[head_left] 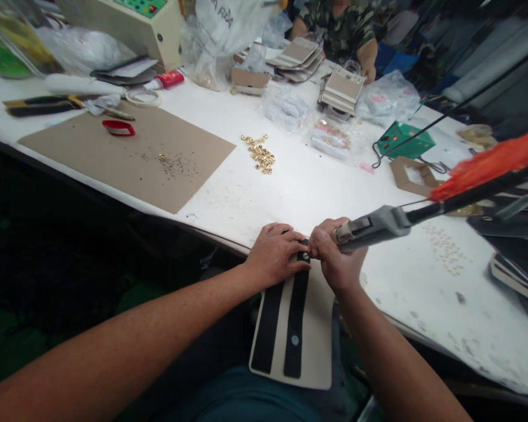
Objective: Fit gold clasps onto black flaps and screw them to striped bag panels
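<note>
A beige panel [319,328] with two black straps [293,305] rests over my lap, its far end at the table's edge. My left hand [276,255] lies on the far end of the panel, fingers stretched out, thumb and fingers on either side of a small silver screw head [305,256]. My right hand [341,258] is wrapped around a grey power screwdriver [374,227], tilted up to the right. Its tip is hidden by my fingers, close to that screw head. A round metal fastener [295,340] sits on the strap's near end.
Gold fittings [260,155] lie piled on the white table [229,199]. A brown board [145,158] bears a red magnet-like piece [118,128]. Pliers [44,105] are at left, a green box [405,139] at right. An orange wrap [493,161] covers the tool's lead. A co-worker [338,29] sits opposite.
</note>
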The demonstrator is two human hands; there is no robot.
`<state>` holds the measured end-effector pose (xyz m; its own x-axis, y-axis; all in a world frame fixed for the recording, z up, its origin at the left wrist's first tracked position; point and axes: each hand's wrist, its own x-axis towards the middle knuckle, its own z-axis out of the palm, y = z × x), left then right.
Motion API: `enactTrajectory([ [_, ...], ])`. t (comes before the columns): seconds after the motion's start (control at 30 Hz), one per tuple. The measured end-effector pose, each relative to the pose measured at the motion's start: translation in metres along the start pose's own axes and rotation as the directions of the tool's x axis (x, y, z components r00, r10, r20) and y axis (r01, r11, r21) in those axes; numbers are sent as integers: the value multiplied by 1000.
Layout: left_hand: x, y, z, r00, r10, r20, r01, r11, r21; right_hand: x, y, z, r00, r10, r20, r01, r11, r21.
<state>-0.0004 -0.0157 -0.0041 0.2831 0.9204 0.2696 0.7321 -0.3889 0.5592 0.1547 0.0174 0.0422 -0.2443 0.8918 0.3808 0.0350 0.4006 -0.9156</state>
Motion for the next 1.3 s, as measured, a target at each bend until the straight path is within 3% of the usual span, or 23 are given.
enactTrajectory([
  [0.17,-1,6,-3,1000,-28,0,28,999,15,13,-30,-5,1000,-9,14,9,1000,16],
  [0.3,-1,12,-4,999,-32,-5,32,999,28,12,-81,-28,954,-130,-270,148,988,46],
  [0.4,0,16,-6,999,-47,-17,48,998,39,-20,-99,-61,930,-8,-367,-43,990,-132],
  [0.5,2,21,-10,999,-47,-14,47,998,42,-76,-78,-96,909,193,-369,-340,855,-391],
  [0.6,4,24,-13,1000,-26,-13,27,998,51,-127,-34,-125,882,244,-404,-433,759,-486],
  [0.7,5,28,-16,1000,-1,-22,3,998,67,-160,-7,-146,842,191,-505,-455,753,-475],
  [0.8,5,34,-19,1000,3,-18,-2,996,90,-186,-4,-161,778,103,-620,-490,716,-496],
  [0.9,4,39,-22,1000,-16,-11,17,995,95,-209,-7,-165,709,-166,-685,-453,637,-624],
  [0.97,4,39,-23,1000,-16,-14,17,996,91,-223,-5,-160,695,-348,-629,-366,582,-726],
  [1.03,4,37,-23,1000,-2,-19,4,996,87,-232,-1,-148,747,-426,-510,-251,530,-810],
  [1.17,8,30,-20,999,24,-31,-21,995,99,-228,9,-107,913,-364,-187,2,461,-887],
  [1.23,10,26,-17,999,35,-38,-31,994,103,-215,15,-89,945,-326,-35,126,459,-879],
  [1.3,12,23,-15,998,42,-47,-37,995,96,-199,20,-79,947,-311,78,223,465,-857],
])
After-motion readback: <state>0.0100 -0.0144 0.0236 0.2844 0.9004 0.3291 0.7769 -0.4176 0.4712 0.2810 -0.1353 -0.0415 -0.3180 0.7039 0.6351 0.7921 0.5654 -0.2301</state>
